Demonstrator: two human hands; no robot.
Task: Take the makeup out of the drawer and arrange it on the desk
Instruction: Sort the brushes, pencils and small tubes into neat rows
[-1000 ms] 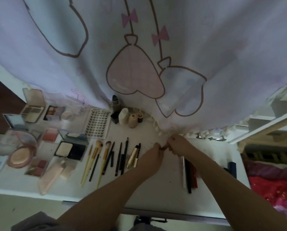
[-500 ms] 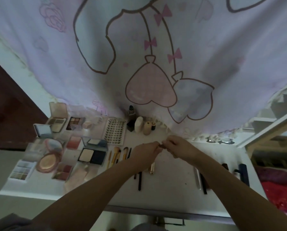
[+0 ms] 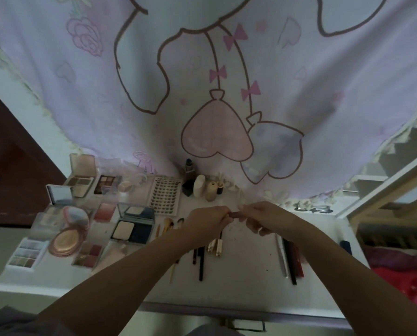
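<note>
Both hands meet above the white desk (image 3: 246,282); left hand (image 3: 206,220) and right hand (image 3: 267,218) each pinch one small reddish-brown stick (image 3: 234,214) between them.

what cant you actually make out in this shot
Head view only:
- The small reddish item pinched between left hand and right hand: fingers cover it.
- Brushes: the left forearm hides their handles.
- Drawer: cut off at the bottom edge.
- Lash card lettering: too small.

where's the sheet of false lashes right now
In the head view, the lash sheet lies at the desk's back, left of centre, between the dark bottle and the eyeshadow palette.
</note>
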